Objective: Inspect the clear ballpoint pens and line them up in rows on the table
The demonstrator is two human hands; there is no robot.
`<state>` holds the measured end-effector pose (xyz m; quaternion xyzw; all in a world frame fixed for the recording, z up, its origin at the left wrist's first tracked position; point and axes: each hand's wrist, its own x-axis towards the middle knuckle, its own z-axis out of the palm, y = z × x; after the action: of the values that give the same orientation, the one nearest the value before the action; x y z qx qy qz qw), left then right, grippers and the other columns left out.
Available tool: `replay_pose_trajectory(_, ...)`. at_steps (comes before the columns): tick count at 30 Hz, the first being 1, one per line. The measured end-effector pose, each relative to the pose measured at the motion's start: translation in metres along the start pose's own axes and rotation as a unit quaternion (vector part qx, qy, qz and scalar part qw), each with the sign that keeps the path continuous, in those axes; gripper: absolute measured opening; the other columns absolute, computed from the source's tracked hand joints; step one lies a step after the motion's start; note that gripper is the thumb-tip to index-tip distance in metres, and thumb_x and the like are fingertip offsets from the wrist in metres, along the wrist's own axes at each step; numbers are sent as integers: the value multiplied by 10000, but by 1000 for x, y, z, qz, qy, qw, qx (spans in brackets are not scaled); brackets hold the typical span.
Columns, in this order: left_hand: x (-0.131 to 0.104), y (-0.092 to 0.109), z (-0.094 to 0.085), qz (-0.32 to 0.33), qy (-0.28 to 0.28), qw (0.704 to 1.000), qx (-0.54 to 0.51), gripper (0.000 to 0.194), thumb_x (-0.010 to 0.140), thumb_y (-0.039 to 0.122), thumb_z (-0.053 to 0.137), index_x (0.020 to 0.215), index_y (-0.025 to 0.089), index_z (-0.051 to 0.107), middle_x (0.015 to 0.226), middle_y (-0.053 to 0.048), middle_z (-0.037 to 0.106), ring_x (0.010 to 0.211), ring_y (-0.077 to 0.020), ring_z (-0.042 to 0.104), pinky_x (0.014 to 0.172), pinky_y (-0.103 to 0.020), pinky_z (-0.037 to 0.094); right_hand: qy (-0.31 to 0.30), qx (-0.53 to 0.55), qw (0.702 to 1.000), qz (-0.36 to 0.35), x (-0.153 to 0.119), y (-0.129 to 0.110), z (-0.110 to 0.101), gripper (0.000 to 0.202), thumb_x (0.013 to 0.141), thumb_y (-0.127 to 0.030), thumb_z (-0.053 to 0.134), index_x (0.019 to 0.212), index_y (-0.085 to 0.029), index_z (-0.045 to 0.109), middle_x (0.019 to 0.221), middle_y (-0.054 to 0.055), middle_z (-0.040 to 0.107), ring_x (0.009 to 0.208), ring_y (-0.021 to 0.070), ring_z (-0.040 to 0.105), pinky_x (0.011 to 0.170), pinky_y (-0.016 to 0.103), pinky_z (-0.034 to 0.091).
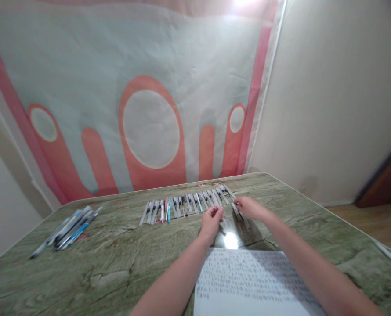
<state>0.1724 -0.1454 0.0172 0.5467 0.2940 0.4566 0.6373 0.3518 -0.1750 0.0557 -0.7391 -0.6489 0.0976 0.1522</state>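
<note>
my left hand (211, 222) pinched nearly closed, any hold unclear, pen row (189, 204) at its 10 o'clock, my right hand (250, 207) half-curled, fingertips at nearer pens (244, 218), grip unclear

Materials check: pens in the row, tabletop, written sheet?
Pens in the row: likely plastic; pale, greyish barrels look translucent, but blur leaves this open.
Tabletop: glossy, given the bright reflection; grain-like pattern, perhaps laminate or a plastic cover.
Sheet: apparently paper, matte white, flat, with rows of writing.

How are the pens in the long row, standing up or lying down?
Lying down: the row of pens rests flat on the table, side by side.
</note>
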Motion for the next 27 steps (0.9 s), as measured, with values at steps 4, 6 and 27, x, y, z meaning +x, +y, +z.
replay_pose_trajectory(4, 1, 0, 1, -14, 3, 1000, -10, 301, 613, 398, 625, 753, 132, 608, 659, -43, 587, 539, -96, 532, 498, -198, 399, -12, -48, 999, 23, 2, 0, 9, 232, 697, -137, 489, 899, -159, 600, 849, 87, 638, 819, 175, 564, 668, 222, 348)
replay_pose_trajectory(6, 2, -1, 1, -23, 4, 1000, -13, 316, 608, 381, 633, 805, 136, 604, 702, -45, 596, 548, -98, 543, 498, -197, 400, -20, -66, 997, 26, 1, -2, 13, 190, 698, -171, 508, 864, -164, 602, 844, 87, 636, 814, 180, 566, 650, 225, 344)
replay_pose_trajectory(27, 11, -9, 28, -9, -64, 852, 519, 402, 693, 300, 525, 1060, 168, 427, 842, -90, 604, 768, -183, 562, 659, -264, 369, 32, -55, 997, 41, 1, 9, -7, 208, 738, -324, 478, 785, -189, 628, 784, 58, 641, 761, 176, 562, 609, 225, 339)
